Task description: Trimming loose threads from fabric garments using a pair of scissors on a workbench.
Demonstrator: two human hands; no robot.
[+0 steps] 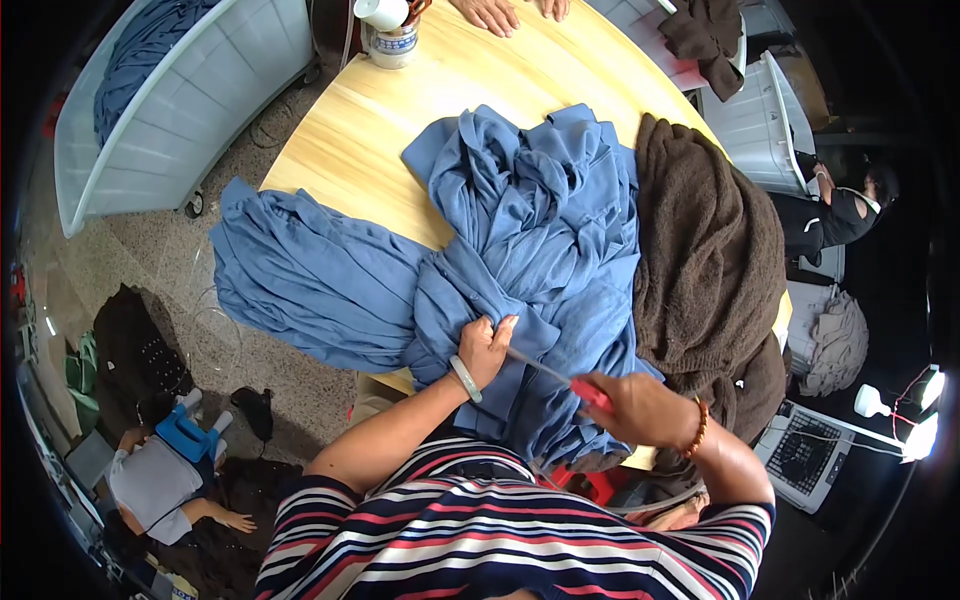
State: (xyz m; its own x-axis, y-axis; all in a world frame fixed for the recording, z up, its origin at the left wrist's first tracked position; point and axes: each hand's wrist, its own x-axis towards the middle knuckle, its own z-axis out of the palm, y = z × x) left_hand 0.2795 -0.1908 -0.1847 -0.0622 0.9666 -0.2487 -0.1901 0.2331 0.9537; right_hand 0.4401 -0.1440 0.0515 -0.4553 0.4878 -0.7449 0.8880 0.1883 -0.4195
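Blue cloth (545,225) lies bunched in thick folds in the middle of the table, with a long part spreading out over the left edge. My left hand (484,352), with a pale bangle at the wrist, is closed on a fold of it near my body. My right hand (640,410), slightly blurred, grips a red-handled tool (590,393) with a thin metal shaft. The shaft points left toward my left hand, over the blue cloth; its exact kind is hard to make out. A heap of brown knit fabric (710,250) rests right of the blue cloth.
The curved wooden table (350,140) carries a jar (392,45) at its far edge, near another person's hands (490,14). A wheeled grey bin (190,110) stands left, another bin (755,120) right. A seated person (160,490) is low left; a laptop (805,450) sits right.
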